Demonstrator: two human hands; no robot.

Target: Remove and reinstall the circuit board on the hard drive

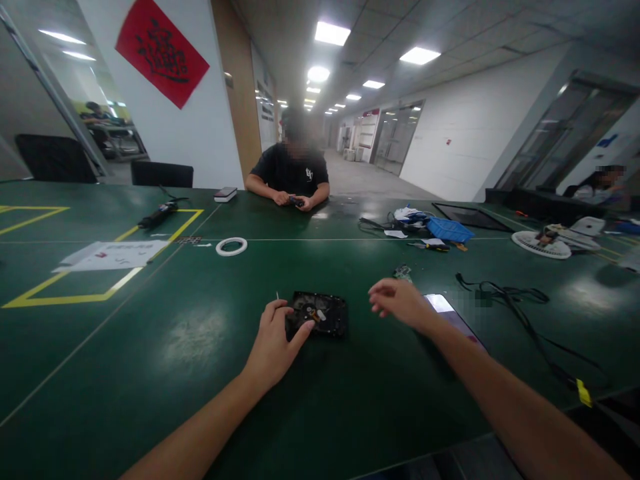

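Note:
An opened black rectangular device [331, 315], much like a hard drive, lies flat on the green table in front of me. Small silver and orange parts show inside it. My left hand [275, 337] grips its left end, thumb over the near edge and fingers at the far left corner. A thin pale stick [277, 295] pokes up behind those fingers; whether they hold it is unclear. To the right, apart from the device, my right hand [395, 300] hovers with curled fingers; anything between them is hidden. Just beyond it lies a small circuit board [403, 272].
A lit phone [453, 317] lies beneath my right forearm, with black cables [520, 313] farther right. A white tape ring [231, 247], paper sheets [113, 255] and a blue basket [450, 230] are farther back. Across the table, a person [293, 170] handles a dark object.

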